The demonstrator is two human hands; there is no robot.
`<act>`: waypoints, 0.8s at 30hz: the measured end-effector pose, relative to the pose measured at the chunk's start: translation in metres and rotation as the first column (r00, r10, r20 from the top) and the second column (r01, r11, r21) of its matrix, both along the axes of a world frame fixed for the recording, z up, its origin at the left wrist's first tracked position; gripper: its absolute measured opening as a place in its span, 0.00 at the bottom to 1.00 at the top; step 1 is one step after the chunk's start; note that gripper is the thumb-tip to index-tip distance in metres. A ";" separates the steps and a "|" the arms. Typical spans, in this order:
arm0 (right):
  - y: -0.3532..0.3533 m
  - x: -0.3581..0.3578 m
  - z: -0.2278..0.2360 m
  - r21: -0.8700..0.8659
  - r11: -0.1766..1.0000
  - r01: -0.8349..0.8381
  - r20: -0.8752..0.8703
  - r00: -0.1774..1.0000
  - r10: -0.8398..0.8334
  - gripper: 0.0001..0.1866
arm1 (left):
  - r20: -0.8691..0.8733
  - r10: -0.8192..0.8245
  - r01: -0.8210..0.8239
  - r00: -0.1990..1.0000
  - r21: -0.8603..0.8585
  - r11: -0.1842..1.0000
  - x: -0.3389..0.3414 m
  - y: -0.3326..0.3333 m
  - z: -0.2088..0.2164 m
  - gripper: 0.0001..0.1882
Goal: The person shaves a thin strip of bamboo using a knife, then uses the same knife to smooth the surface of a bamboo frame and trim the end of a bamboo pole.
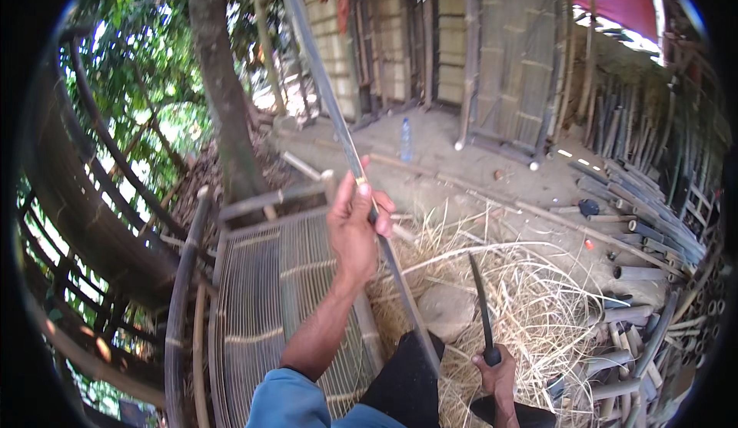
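Observation:
My left hand (357,216) is closed round a long, split bamboo strip (319,74), which slants from the upper left down toward my lap. A pale band shows on the strip just above my fingers. Low on the right, my right hand (496,374) grips the dark handle of a machete (482,297). Its narrow, dark blade points up and stands apart from the bamboo strip. Below the blade and around it spreads a heap of pale bamboo shavings (538,297). A rounded stone (446,310) lies among them, between the strip and the machete.
Left of me is a slatted bamboo bench (250,305). Cut bamboo tubes (642,274) are piled at the right. A plastic bottle (406,139) stands on the ground ahead, before woven bamboo panels (511,59). A tree trunk (219,82) rises at the back left.

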State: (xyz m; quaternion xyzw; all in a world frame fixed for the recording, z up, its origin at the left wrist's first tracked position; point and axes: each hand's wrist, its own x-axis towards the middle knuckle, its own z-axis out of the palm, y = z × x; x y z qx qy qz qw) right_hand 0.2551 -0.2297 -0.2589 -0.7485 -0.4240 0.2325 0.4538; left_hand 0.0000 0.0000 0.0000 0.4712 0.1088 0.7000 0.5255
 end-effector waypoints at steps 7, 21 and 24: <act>0.002 0.033 0.017 0.169 0.934 0.315 0.158 0.927 -0.341 0.20 | -0.282 -0.126 0.099 0.951 -0.106 0.989 0.022 0.009 0.032 0.14; -0.053 0.043 0.058 0.058 0.933 0.354 0.120 0.926 -0.359 0.26 | -0.531 -0.580 0.327 0.618 -0.497 0.804 0.076 -0.107 -0.132 0.18; -0.045 0.025 0.081 0.034 0.958 0.284 0.259 0.923 -0.283 0.27 | -0.515 -0.617 0.341 0.595 -0.533 0.774 0.087 -0.119 -0.143 0.19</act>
